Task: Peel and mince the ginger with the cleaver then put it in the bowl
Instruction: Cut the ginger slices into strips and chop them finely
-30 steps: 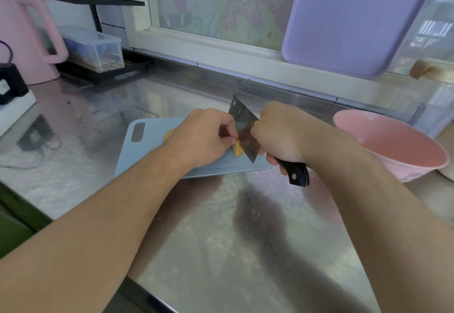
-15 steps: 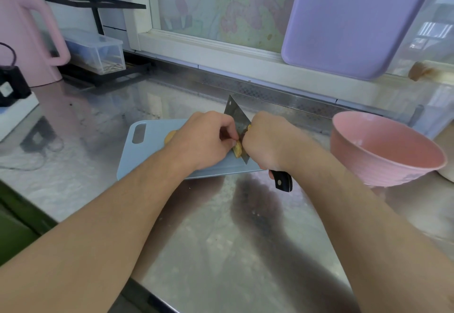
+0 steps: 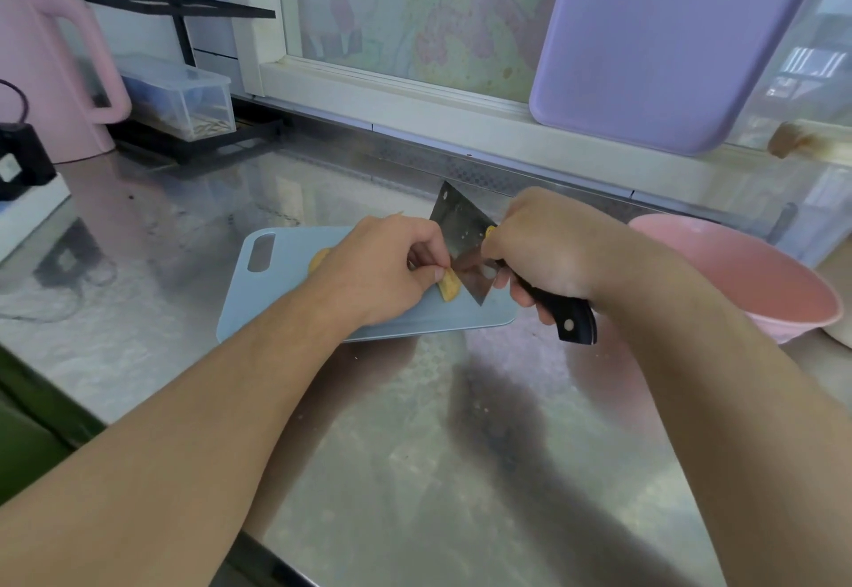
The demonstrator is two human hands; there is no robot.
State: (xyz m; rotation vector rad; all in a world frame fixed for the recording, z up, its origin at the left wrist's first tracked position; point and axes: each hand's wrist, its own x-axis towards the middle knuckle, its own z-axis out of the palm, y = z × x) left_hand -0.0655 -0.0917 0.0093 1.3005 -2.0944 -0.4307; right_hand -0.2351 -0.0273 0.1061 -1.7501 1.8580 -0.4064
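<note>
The left hand (image 3: 392, 263) pinches a piece of ginger (image 3: 449, 287) over the pale blue cutting board (image 3: 276, 291) on the steel desk (image 3: 415, 448). The right hand (image 3: 544, 250) grips the cleaver (image 3: 461, 236) by its black handle — blade tilted, touching the ginger. A pink bowl (image 3: 760, 273) sits to the right.

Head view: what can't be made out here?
- Ginger: mostly hidden by the left hand; how much is peeled is unclear.
- Cleaver edge: contact point hidden by fingers.
- Bowl: contents hidden by the right hand and forearm.
</note>
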